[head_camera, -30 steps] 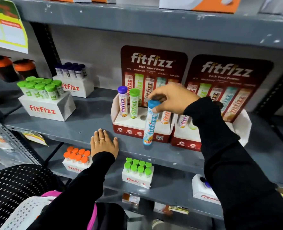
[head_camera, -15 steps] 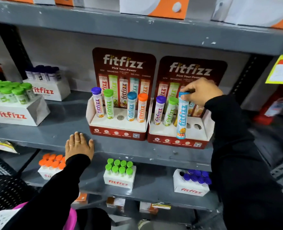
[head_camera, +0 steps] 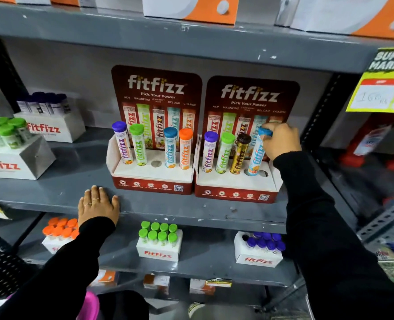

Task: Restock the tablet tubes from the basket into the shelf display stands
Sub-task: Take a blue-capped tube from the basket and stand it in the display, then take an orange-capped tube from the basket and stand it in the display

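Note:
Two red-and-white display stands sit side by side on the grey shelf. The left stand [head_camera: 152, 175] holds purple, green, blue and orange capped tubes around one bare hole [head_camera: 156, 163]. The right stand [head_camera: 235, 183] holds purple, green and dark brown capped tubes. My right hand [head_camera: 281, 140] is shut on the cap of a blue-capped tube [head_camera: 257, 155], which leans with its foot in the stand's fourth hole. Another bare hole [head_camera: 263, 173] shows just to its right. My left hand [head_camera: 98, 204] lies flat and open on the shelf's front edge. The basket is barely visible at the bottom left.
White boxes of green-capped [head_camera: 9, 153] and dark-capped tubes [head_camera: 48, 121] stand at the shelf's left. The shelf below carries boxes of orange [head_camera: 57, 236], green [head_camera: 159, 243] and purple [head_camera: 260, 248] tubes. A yellow price tag [head_camera: 383, 88] hangs at the right.
My right hand carried the blue-capped tube from in front of the left stand to the right stand and lowered its foot into the fourth hole. My left hand stayed on the shelf edge.

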A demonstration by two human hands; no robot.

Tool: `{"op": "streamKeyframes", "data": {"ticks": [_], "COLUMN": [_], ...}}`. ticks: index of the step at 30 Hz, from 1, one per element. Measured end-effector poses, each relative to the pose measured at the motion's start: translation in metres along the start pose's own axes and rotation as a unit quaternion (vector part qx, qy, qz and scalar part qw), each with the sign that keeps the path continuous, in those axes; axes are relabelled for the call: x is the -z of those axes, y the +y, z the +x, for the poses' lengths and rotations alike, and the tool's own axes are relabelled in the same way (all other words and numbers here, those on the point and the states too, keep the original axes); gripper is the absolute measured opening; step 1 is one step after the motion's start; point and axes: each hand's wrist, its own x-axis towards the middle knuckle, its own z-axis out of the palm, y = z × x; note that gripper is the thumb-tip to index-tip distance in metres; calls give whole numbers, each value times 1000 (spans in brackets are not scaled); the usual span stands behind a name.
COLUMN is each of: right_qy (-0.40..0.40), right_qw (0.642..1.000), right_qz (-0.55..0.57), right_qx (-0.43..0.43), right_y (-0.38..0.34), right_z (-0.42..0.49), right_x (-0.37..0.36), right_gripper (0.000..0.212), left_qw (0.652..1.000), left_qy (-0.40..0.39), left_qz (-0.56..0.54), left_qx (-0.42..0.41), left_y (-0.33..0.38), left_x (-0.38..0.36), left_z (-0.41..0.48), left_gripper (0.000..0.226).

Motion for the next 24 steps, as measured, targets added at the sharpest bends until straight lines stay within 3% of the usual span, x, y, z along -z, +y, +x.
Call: {"op": "streamKeyframes", "data": {"ticks": [16,20,24], "right_qy": [-70,27,122], "right_qw": [996,997,971], "right_qz": [42,51,114], "right_qx": [-21,43,171], "right_y": [5,-19,-85], "right_z": [-6,-16,-45], "right_x": [-8,-14,-51], "right_gripper": [46,57,48], "left_qw": [1000,1000,999], "left_qy": [14,19,29], "left_qz": [5,-3,-16], "left_qx": [7,2,-2], "left_y": [3,3,3], "left_x": [0,0,0], "left_z": [0,0,0], "left_gripper": [56,56,55]}}
